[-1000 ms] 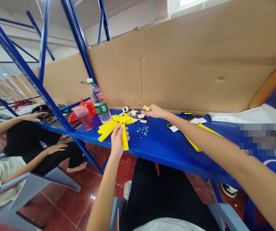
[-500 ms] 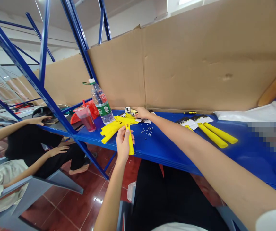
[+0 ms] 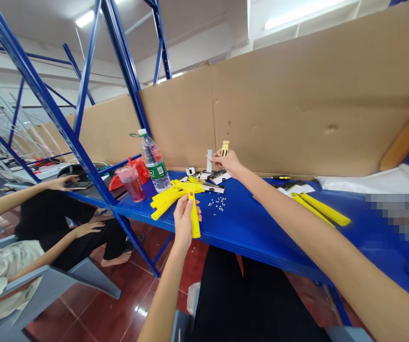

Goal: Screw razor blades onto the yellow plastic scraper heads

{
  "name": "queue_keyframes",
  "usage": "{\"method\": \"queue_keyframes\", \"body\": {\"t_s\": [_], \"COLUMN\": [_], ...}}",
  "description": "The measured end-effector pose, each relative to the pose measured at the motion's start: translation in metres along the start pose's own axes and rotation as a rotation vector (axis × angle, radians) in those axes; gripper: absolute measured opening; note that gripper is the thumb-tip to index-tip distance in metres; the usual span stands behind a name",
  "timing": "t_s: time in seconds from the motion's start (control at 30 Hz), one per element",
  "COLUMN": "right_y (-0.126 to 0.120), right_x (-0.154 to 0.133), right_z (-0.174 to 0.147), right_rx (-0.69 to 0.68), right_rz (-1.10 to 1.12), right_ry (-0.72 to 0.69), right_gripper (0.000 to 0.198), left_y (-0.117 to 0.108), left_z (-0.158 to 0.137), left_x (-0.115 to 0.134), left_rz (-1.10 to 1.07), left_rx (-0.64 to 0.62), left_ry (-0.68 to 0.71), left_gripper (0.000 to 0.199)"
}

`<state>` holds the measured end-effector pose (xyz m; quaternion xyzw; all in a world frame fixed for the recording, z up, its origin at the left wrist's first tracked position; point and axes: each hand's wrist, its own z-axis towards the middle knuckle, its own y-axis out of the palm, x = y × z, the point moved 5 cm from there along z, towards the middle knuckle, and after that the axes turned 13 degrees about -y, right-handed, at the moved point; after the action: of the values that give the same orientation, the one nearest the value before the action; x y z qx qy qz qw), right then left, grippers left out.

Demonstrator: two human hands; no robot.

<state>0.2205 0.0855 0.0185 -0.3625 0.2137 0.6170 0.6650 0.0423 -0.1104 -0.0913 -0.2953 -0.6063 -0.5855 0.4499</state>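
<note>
My left hand (image 3: 183, 216) is closed around the handle of a yellow T-shaped plastic tool (image 3: 195, 222), held at the front edge of the blue table. Raised by the cardboard wall, my right hand (image 3: 228, 162) grips a small yellow-and-black piece (image 3: 225, 148), its exact kind unclear. A flat pale grey strip (image 3: 209, 160) stands upright at the same hand's fingertips. Several more yellow plastic tools (image 3: 167, 197) lie piled left of my left hand. Loose small screws (image 3: 219, 204) are scattered on the tabletop between my hands. Black-and-white cards (image 3: 219, 177) lie under my right hand.
A water bottle (image 3: 156, 166) and a red drink cup (image 3: 132, 183) stand at the left. Two yellow handles (image 3: 324, 208), a screwdriver (image 3: 280, 177) and a white bag (image 3: 365, 178) lie right. Another person's hand (image 3: 88, 227) rests on their leg beyond the blue rack post (image 3: 101, 190).
My right hand has risen from the back of the table, bringing up the yellow-and-black piece and the pale strip. My left hand keeps its hold; the view has tilted upward slightly.
</note>
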Motion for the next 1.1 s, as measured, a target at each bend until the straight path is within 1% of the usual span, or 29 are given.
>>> {"method": "queue_keyframes", "body": {"t_s": [0.1,0.2,0.23,0.3,0.37,0.43,0.5,0.63,0.73,0.8,0.87,0.97,1.1], "right_y": [-0.024,-0.048,-0.054,-0.062,-0.067,-0.068,-0.066,-0.056,-0.048,-0.043,-0.040,-0.038,-0.035], "right_x": [-0.032,-0.055,-0.060,-0.070,-0.077,-0.081,-0.081,-0.075,-0.072,-0.073,-0.076,-0.080,-0.081], "right_z": [-0.019,-0.045,-0.054,-0.069,-0.080,-0.087,-0.090,-0.090,-0.088,-0.088,-0.088,-0.089,-0.092], "right_rx": [0.018,-0.028,-0.064,-0.188,-0.313,-0.388,-0.425,-0.454,-0.535,-0.626,-0.685,-0.701,-0.721], "right_rz": [0.189,0.269,0.280,0.269,0.198,0.112,0.062,0.028,0.002,-0.038,-0.100,-0.163,-0.195], "right_ry": [-0.049,-0.053,-0.044,-0.019,-0.014,-0.028,-0.036,-0.041,-0.051,-0.082,-0.131,-0.181,-0.156], "right_gripper": [0.071,0.075,0.074,0.070,0.065,0.061,0.057,0.050,0.046,0.042,0.035,0.031,0.027], "left_y": [0.018,0.042,0.050,0.064,0.073,0.078,0.079,0.074,0.072,0.072,0.071,0.071,0.071], "left_z": [-0.009,-0.019,-0.022,-0.026,-0.028,-0.029,-0.028,-0.027,-0.027,-0.026,-0.025,-0.025,-0.025], "left_x": [-0.003,-0.012,-0.015,-0.022,-0.026,-0.028,-0.029,-0.029,-0.031,-0.032,-0.034,-0.035,-0.035], "left_rz": [-0.066,-0.030,-0.004,0.047,0.085,0.118,0.139,0.142,0.147,0.144,0.142,0.142,0.129], "left_rx": [-0.044,-0.129,-0.167,-0.246,-0.313,-0.365,-0.398,-0.414,-0.443,-0.433,-0.408,-0.388,-0.362], "left_ry": [-0.068,-0.166,-0.202,-0.256,-0.270,-0.267,-0.266,-0.273,-0.305,-0.321,-0.333,-0.339,-0.323], "left_gripper": [0.055,0.058,0.058,0.056,0.054,0.054,0.053,0.050,0.050,0.050,0.050,0.051,0.049]}}
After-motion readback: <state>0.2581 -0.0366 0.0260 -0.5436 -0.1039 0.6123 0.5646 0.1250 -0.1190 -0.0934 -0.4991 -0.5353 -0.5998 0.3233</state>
